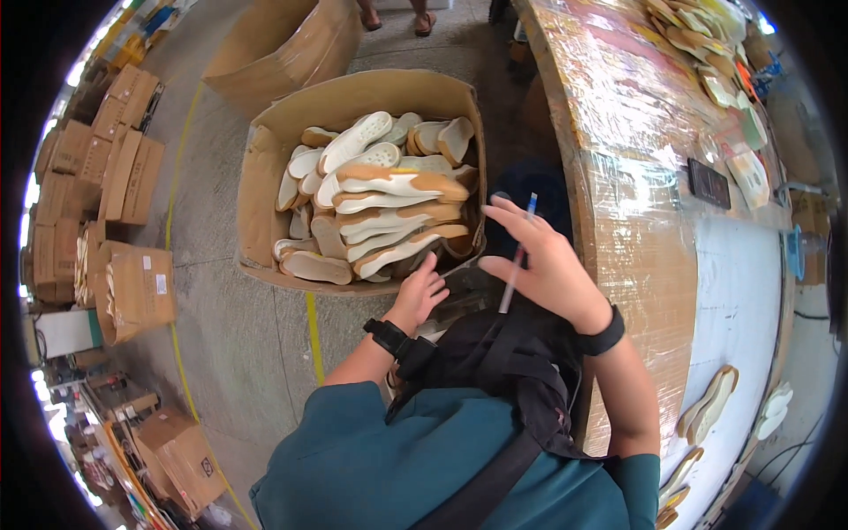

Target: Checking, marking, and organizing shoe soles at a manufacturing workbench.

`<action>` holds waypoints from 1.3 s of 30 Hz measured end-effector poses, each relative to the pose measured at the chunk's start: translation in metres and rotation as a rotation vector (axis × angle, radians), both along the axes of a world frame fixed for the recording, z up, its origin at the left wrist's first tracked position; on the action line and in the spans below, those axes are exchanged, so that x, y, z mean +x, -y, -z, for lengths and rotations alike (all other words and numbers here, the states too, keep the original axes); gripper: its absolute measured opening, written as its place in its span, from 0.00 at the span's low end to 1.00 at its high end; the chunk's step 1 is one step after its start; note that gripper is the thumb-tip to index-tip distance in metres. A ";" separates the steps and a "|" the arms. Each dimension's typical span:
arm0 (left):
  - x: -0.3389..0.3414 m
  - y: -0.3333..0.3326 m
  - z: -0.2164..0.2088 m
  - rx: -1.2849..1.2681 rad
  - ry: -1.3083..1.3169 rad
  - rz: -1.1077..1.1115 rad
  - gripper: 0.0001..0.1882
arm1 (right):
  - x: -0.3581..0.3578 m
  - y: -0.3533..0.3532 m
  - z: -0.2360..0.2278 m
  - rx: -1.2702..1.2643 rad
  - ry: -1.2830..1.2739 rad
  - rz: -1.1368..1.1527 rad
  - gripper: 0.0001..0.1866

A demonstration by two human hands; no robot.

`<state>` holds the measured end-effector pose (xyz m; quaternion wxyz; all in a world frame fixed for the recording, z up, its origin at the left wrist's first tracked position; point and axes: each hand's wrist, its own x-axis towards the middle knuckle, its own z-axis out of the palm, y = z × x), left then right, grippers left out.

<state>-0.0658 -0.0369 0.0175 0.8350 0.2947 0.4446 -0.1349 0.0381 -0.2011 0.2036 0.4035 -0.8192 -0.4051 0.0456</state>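
A big open cardboard box [250, 190] stands in front of me, filled with shoe soles in white and tan. Several soles [402, 196] stand on edge in a row at its right side, while others lie loosely piled. My left hand [419, 295] is beside the box's near wall, fingers apart and holding nothing. Over the gap between box and table, my right hand [552, 265] carries a slim pen [510, 290] with a blue end. It sits between thumb and fingers, and the fingers are partly stretched out; the exact grip is partly hidden.
To the right runs a long table [632, 291] wrapped in clear film, with a phone [708, 183] and more soles [709, 405] on it. Another cardboard box [287, 49] stands behind the first. Stacked cartons [97, 159] line the left. A person's feet [424, 24] show at the top.
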 end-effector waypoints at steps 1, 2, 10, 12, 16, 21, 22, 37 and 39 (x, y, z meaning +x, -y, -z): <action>-0.005 -0.004 0.007 0.062 -0.033 0.129 0.31 | -0.003 0.015 -0.005 -0.091 -0.307 0.071 0.26; -0.004 -0.006 0.007 0.060 -0.038 0.148 0.31 | -0.006 0.031 -0.004 -0.113 -0.342 0.156 0.25; 0.047 -0.091 0.025 1.829 0.425 0.732 0.25 | -0.061 0.138 0.012 0.242 -0.718 0.499 0.20; 0.070 -0.091 0.043 1.868 0.089 0.807 0.40 | -0.087 0.170 0.005 0.238 -0.706 0.610 0.20; 0.085 -0.115 0.091 1.725 -0.057 1.224 0.53 | -0.128 0.216 0.005 0.404 -0.759 0.922 0.19; 0.084 -0.130 0.135 1.966 -0.130 1.055 0.45 | -0.160 0.247 0.004 0.541 -0.706 1.160 0.19; 0.094 -0.112 0.125 1.853 -0.237 1.378 0.42 | -0.171 0.263 0.002 0.589 -0.684 1.232 0.19; 0.170 0.008 0.007 1.220 0.667 0.521 0.21 | -0.158 0.453 0.081 1.086 -0.358 1.875 0.23; 0.170 0.071 -0.042 1.228 0.956 0.501 0.19 | -0.145 0.441 0.072 1.267 -0.496 1.833 0.22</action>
